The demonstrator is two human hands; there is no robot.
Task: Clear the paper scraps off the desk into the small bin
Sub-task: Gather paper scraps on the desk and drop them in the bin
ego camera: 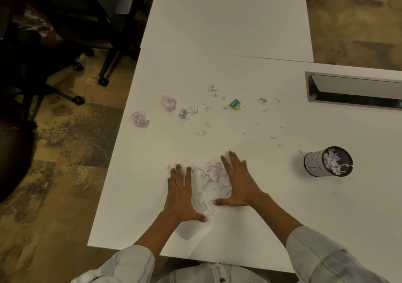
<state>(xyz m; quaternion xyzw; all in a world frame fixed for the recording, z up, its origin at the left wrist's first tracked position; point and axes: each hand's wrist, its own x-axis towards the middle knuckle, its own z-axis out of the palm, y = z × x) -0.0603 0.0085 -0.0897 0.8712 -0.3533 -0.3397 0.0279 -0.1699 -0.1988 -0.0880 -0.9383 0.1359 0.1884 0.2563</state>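
Both my hands lie flat on the white desk [217, 234], fingers spread, on either side of a heap of torn paper scraps [212, 177]. My left hand [182, 195] flanks the heap on its left, my right hand [237, 182] on its right; neither holds anything. The small black mesh bin [315, 163] stands to the right, with scraps inside it. Farther back, two crumpled paper balls [169, 103] [140, 119] and several small loose scraps [188, 112] lie scattered across the desk.
A small yellow-and-blue box [235, 104] lies among the far scraps. A cable-tray opening [352, 91] is set into the desk at back right. A second white table [228, 14] adjoins behind. Black office chairs [71, 21] stand on the left, beyond the desk's left edge.
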